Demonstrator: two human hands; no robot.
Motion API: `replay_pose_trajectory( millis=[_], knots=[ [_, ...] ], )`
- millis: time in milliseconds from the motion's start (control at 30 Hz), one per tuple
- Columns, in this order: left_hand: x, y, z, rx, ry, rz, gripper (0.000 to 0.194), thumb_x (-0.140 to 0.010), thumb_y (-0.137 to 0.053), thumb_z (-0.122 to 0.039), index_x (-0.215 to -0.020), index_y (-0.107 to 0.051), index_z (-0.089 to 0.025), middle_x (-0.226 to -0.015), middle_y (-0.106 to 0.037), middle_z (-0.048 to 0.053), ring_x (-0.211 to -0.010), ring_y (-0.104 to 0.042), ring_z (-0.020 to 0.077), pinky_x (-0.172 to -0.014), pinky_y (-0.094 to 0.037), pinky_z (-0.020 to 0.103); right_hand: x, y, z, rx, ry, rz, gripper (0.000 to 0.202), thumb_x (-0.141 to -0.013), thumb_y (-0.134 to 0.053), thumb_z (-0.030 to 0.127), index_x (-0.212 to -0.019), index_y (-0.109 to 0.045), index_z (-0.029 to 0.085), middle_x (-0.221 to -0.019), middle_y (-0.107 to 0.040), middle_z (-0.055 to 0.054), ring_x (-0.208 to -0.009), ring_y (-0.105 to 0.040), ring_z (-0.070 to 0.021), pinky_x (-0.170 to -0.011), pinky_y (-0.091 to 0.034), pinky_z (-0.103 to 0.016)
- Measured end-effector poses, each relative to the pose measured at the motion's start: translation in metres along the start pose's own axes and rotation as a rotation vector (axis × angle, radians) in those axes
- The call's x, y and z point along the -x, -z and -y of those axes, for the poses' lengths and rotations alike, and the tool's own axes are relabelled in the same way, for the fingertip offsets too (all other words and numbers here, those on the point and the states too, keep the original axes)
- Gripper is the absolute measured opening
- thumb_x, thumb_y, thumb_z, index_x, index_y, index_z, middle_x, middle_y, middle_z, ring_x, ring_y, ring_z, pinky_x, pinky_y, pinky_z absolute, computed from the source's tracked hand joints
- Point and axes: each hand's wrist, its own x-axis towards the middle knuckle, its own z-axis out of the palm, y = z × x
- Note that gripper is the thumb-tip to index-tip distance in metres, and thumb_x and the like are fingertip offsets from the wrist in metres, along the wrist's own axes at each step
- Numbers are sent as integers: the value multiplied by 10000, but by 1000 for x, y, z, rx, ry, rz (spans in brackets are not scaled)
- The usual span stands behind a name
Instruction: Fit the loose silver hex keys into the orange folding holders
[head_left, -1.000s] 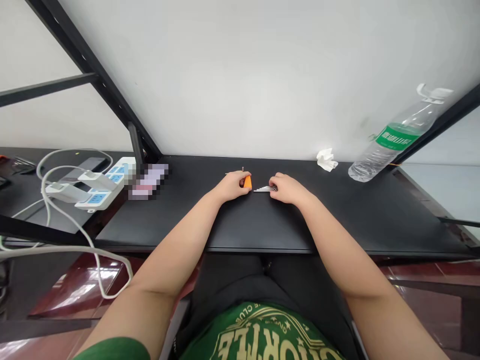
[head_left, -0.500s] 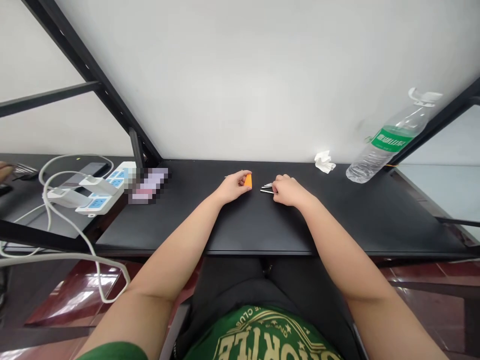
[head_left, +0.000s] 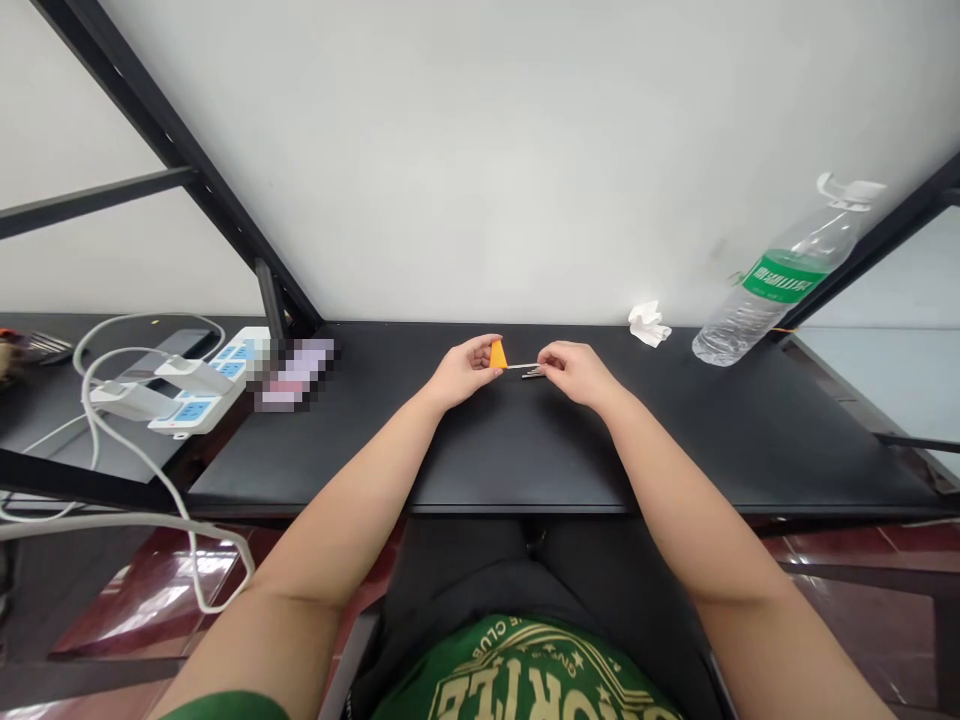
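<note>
My left hand [head_left: 466, 374] is closed around a small orange plastic block [head_left: 498, 354], held between thumb and fingers just above the black table. Facing it, my right hand [head_left: 576, 371] pinches a thin silver metal rod [head_left: 523, 366]. The rod's left end meets the lower right side of the orange block; whether it sits inside or only touches, I cannot tell. Under my right fingertips lie other thin metal rods [head_left: 533, 375], partly hidden by the hand. Their exact kind is too small to make out.
A large water bottle [head_left: 772, 285] with a green label stands at the right, near a crumpled tissue [head_left: 649, 324]. To the left are a white power strip [head_left: 214, 385] with plugs and cables, and a blurred-out pinkish item [head_left: 296, 375]. A black frame post [head_left: 217, 190] rises beside them.
My right hand has lifted slightly and moved left with a rod, which now reaches the orange block. The left hand has turned the block a little, so more of it shows.
</note>
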Motion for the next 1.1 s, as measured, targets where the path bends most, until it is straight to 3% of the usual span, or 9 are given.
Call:
replay_pose_trajectory(
  millis=[300, 433, 667, 767, 867, 967, 1100],
  knots=[
    [4, -1, 0, -67, 11, 43, 699, -736, -819, -300, -1391, -635, -143, -1012, -736, 65, -895, -704, 184, -949, -604, 403, 1, 0, -1, 24, 67, 29, 167, -915, -576, 169, -881, -735, 206, -909, -715, -44, -783, -613, -169, -778, -460, -292],
    [5, -2, -2, -57, 22, 32, 717, -732, -831, -312, -1400, -636, -143, -1012, -753, 68, -914, -722, 195, -969, -602, 412, 2, 2, -1, -12, 19, 67, 147, -913, -611, 202, -889, -756, 213, -915, -729, -37, -789, -630, -166, -776, -479, -297],
    [5, -8, -2, -17, 33, 79, 783, -737, -840, -372, -1439, -593, -130, -1036, -774, 92, -971, -740, 231, -963, -598, 421, 0, -10, -4, -427, -254, 181, 135, -877, -669, 294, -941, -739, 198, -675, -632, 9, -578, -572, -137, -559, -468, -270],
    [5, -13, -3, -124, -3, 131, 748, -769, -799, -381, -1441, -576, -139, -1047, -778, 86, -984, -740, 231, -961, -588, 400, -3, -24, -3, -594, -235, 197, 152, -840, -692, 266, -973, -673, 195, -772, -648, -2, -604, -595, -133, -545, -493, -264],
    [7, -15, -7, -385, -81, 157, 577, -810, -725, -351, -1356, -620, -193, -950, -766, 30, -866, -721, 200, -873, -578, 349, -4, -36, 0, -654, -195, 197, 210, -817, -701, 234, -1001, -601, 212, -879, -650, -8, -656, -625, -137, -579, -531, -276],
    [7, -16, -11, -621, -137, 176, 401, -839, -659, -288, -1236, -656, -235, -833, -722, -14, -733, -670, 172, -753, -530, 300, -4, -38, 0, -522, -144, 186, 207, -857, -653, 207, -1055, -597, 223, -920, -657, -7, -706, -637, -147, -654, -545, -299],
    [6, -14, -9, -699, -128, 115, 460, -818, -677, -255, -1274, -628, -230, -858, -726, -4, -766, -683, 187, -757, -510, 297, -2, -21, -10, 52, -15, 122, 83, -890, -629, 141, -923, -682, 196, -994, -656, -55, -850, -628, -179, -826, -503, -329]
  ],
)
